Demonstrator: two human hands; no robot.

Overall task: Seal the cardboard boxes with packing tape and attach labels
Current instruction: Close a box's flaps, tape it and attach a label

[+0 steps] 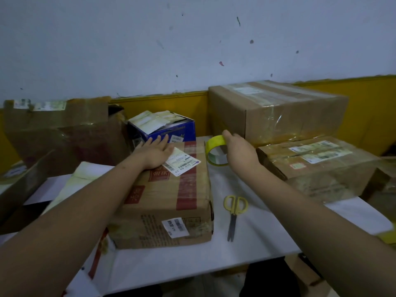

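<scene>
Left hand (157, 154) flat, fingers straight, pressing down on the top of the cardboard box (169, 202) at frame centre, partly over the white label (182, 163), probably to smooth it and steady the box. Right hand (241, 151) curled over the tape roll (216, 152), standing on edge on the white table (257, 243) just right of the box, likely ready for the seam; scissors (234, 213) below it, within reach. Behind, left of centre, open blue box (171, 131) stuffed with pale label sheets; taped brown boxes (278, 112) stacked at right, contents hidden.
</scene>
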